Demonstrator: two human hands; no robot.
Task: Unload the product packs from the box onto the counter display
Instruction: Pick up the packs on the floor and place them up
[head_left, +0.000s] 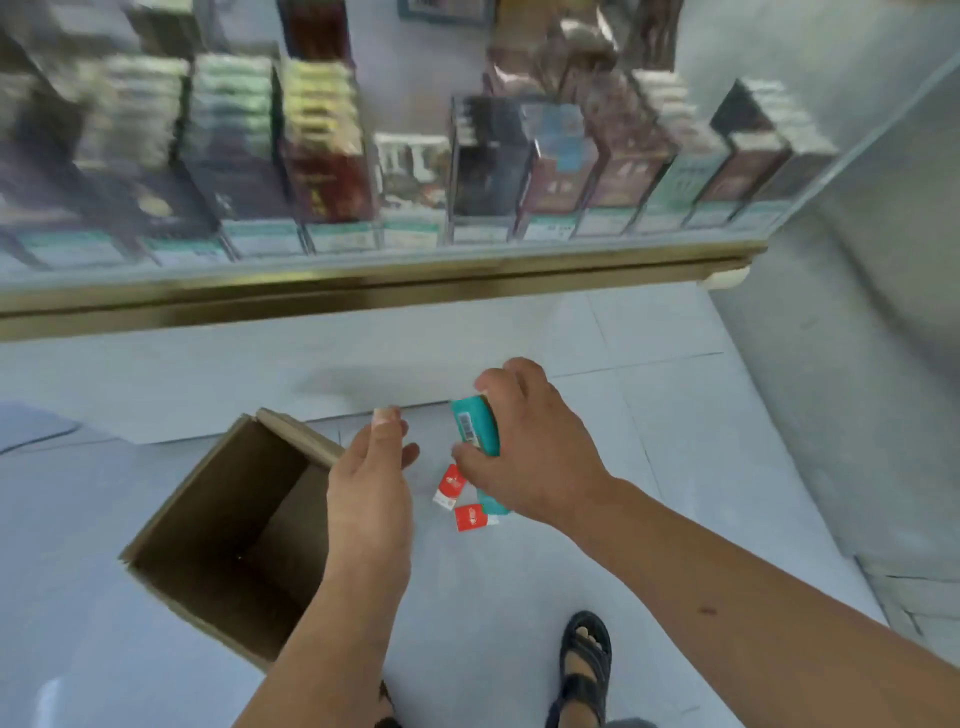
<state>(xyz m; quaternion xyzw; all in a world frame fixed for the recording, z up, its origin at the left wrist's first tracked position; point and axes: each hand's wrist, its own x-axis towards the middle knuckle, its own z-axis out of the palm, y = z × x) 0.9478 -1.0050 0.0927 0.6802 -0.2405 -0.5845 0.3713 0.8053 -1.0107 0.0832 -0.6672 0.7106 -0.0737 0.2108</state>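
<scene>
An open brown cardboard box (228, 525) stands on the tiled floor at the lower left; its inside looks dark and bare. My right hand (524, 447) grips a stack of teal product packs (475, 428) above the floor, right of the box. My left hand (371, 483) hovers over the box's right rim with relaxed fingers and holds nothing. Two red and white packs (462, 501) lie on the floor under my right hand. The counter display (363, 171) above is blurred and filled with rows of packs behind glass.
A brass-coloured rail (363, 291) runs along the counter's lower front edge. A grey wall (857, 389) closes the right side. My sandalled foot (584, 670) stands at the bottom, near the box.
</scene>
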